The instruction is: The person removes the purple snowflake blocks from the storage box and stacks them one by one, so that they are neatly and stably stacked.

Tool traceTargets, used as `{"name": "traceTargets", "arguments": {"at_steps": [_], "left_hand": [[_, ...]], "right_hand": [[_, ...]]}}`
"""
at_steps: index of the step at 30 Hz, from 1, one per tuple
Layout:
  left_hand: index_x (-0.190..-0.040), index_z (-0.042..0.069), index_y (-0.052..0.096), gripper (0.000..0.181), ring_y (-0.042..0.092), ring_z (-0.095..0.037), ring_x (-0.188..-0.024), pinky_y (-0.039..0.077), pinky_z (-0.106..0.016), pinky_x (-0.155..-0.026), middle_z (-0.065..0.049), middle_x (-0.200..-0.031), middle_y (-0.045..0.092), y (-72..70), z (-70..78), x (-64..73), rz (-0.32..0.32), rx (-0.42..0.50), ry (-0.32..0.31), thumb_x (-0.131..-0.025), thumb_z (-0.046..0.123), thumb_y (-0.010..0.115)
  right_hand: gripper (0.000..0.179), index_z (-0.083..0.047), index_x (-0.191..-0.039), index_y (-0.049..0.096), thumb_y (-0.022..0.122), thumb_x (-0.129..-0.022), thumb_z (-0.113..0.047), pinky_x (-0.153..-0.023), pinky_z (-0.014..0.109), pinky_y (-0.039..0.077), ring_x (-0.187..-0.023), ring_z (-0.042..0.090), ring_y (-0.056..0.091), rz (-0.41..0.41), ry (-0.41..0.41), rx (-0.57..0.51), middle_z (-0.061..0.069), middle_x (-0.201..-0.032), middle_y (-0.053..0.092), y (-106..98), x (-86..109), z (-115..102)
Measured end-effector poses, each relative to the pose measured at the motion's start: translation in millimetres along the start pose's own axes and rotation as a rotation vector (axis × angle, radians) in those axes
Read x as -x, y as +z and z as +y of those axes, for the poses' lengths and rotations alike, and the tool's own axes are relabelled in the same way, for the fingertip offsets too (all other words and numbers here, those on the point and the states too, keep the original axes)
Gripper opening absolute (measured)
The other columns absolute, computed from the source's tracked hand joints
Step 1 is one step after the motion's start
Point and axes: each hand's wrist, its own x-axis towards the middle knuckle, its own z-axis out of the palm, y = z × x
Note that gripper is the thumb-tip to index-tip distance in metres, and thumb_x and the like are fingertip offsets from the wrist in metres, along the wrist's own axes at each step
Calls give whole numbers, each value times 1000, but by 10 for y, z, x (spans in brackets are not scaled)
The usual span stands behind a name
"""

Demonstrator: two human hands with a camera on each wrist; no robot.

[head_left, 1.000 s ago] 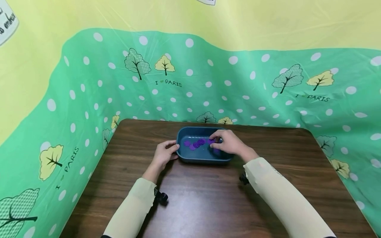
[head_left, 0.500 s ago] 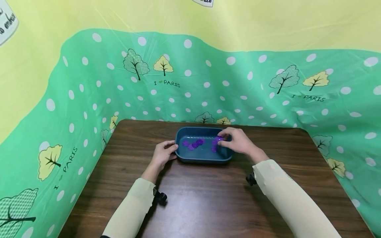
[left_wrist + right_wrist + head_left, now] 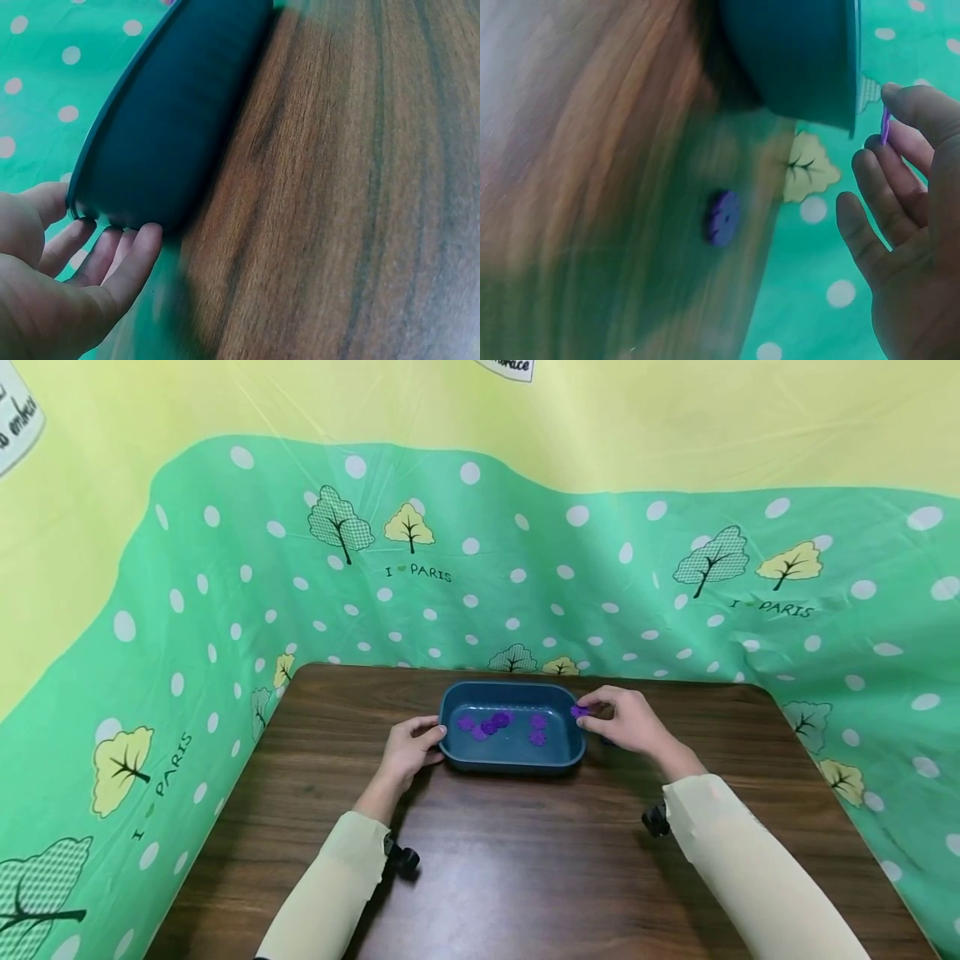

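The blue plastic basin (image 3: 512, 768) sits on the table. My left hand (image 3: 407, 747) holds its left end, thumb at the rim and fingertips against the outer wall, as the left wrist view shows. Just beyond the right rim, my right hand (image 3: 628, 722) pinches a purple notched disc (image 3: 579, 712) between thumb and fingers; this disc (image 3: 886, 126) appears edge-on in the right wrist view. Several more purple discs (image 3: 478, 733) lie on the basin floor, including two (image 3: 537, 737) towards the right. Another purple disc (image 3: 724, 217) lies on the table below my right hand.
The brown wood-grain table (image 3: 510, 877) reaches back to a green and yellow patterned cloth (image 3: 480, 568). Small black wrist cameras hang under both sleeves, the left camera (image 3: 405, 862) and the right camera (image 3: 656, 819).
My right hand has lifted a purple disc from the basin and carried it right, past the rim. The left hand has stayed at the basin's left end.
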Motion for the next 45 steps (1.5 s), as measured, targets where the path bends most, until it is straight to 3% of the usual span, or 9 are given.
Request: {"name": "traceTargets", "arguments": {"at_steps": [13, 24, 35, 45], "left_hand": [[-137, -1, 62, 41, 68, -31, -108, 63, -46, -89, -20, -125, 64, 3, -15, -6, 15, 5, 3, -99, 12, 69], [-137, -1, 62, 41, 67, -34, -112, 64, -46, -88, -21, -128, 63, 0, 5, 7, 9, 9, 1, -99, 13, 70], [-140, -7, 57, 43, 65, -39, -116, 61, -51, -93, -24, -130, 61, -18, 16, -16, -10, -11, -12, -101, 8, 66], [-139, -1, 61, 43, 65, -37, -117, 61, -51, -94, -21, -131, 61, -6, 24, 10, -1, 12, -11, -99, 13, 70]], "right_hand": [[24, -4, -110, 77, 81, -89, -16, -82, 51, 58, -101, 32, 69, 72, 56, 91, 13, -107, 75, -8, 242, 379], [26, -3, -112, 76, 78, -92, -19, -94, 61, 54, -110, 41, 65, 37, 146, 96, 20, -114, 73, 45, 376, 642], [26, -3, -112, 76, 79, -91, -18, -95, 59, 54, -110, 40, 66, 18, 166, 104, 19, -114, 73, 108, 382, 699], [27, -4, -112, 75, 78, -91, -21, -95, 61, 53, -110, 42, 65, 3, 151, 155, 19, -116, 72, 119, 386, 681]]}}
